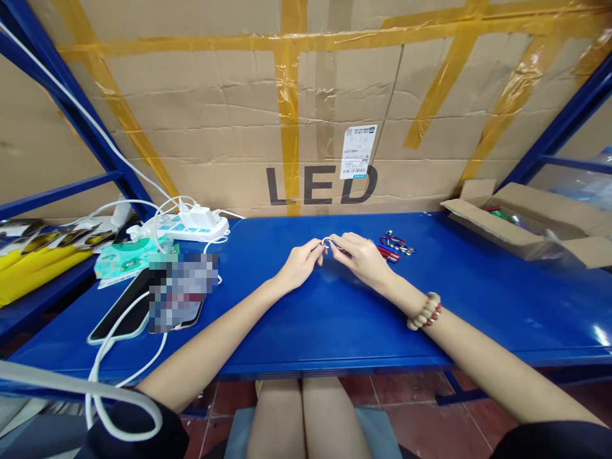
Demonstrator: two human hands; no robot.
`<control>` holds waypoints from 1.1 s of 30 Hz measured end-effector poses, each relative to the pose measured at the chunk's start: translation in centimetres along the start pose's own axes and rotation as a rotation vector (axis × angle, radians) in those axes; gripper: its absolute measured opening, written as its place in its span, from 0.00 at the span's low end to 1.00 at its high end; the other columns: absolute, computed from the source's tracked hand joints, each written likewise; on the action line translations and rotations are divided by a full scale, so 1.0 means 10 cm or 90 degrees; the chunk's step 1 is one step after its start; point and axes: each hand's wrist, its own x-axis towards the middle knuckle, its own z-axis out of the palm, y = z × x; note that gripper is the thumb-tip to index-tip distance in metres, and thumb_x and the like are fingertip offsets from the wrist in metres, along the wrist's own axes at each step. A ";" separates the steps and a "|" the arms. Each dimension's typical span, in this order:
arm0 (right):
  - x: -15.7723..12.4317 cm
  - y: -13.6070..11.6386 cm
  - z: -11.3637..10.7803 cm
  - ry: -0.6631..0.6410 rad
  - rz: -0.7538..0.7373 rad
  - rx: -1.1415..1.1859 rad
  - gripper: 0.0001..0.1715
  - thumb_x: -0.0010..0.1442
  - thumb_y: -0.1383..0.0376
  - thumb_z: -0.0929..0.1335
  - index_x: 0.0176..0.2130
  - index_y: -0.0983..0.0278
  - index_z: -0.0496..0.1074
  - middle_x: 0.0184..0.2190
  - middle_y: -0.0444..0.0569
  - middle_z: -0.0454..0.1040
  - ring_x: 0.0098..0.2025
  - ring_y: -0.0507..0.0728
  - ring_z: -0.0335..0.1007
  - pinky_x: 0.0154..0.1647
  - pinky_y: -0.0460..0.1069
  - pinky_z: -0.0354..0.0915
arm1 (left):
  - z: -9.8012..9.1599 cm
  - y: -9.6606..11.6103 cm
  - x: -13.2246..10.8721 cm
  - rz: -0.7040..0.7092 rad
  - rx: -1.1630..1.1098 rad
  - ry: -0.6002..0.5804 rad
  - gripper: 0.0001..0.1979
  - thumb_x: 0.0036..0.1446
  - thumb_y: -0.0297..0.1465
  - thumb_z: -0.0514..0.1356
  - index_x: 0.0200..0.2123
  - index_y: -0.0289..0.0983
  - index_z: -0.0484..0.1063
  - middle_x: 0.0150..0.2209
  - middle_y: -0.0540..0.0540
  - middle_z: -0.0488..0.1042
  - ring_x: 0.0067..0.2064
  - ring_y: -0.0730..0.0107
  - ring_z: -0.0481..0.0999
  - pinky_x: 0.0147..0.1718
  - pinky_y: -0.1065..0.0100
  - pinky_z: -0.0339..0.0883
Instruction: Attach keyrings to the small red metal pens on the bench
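Both hands meet over the middle of the blue table. A small curved silver metal ring bridges the gap between them. My left hand pinches one side of it between thumb and fingertips. From the other side, my right hand closes its thumb and fingers on the ring. Any smaller part inside the fingers is hidden. Just beyond my right hand lie red and blue tube-like pieces, partly covered by that hand. Beside them is a loose group of small metal clips.
A white power strip with plugs and trailing cables stands at the back left. Two phones and a green packet lie at left. An opened cardboard box sits at right. A large carton backs the table.
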 end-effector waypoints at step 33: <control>-0.02 0.32 -0.32 -0.172 0.276 0.003 0.15 0.57 0.55 0.65 0.40 0.60 0.72 0.29 0.46 0.77 0.30 0.55 0.72 0.28 0.47 0.62 | 0.00 0.06 -0.05 0.094 0.349 0.025 0.23 0.59 0.32 0.54 0.58 0.39 0.55 0.53 0.41 0.64 0.52 0.57 0.64 0.49 0.57 0.58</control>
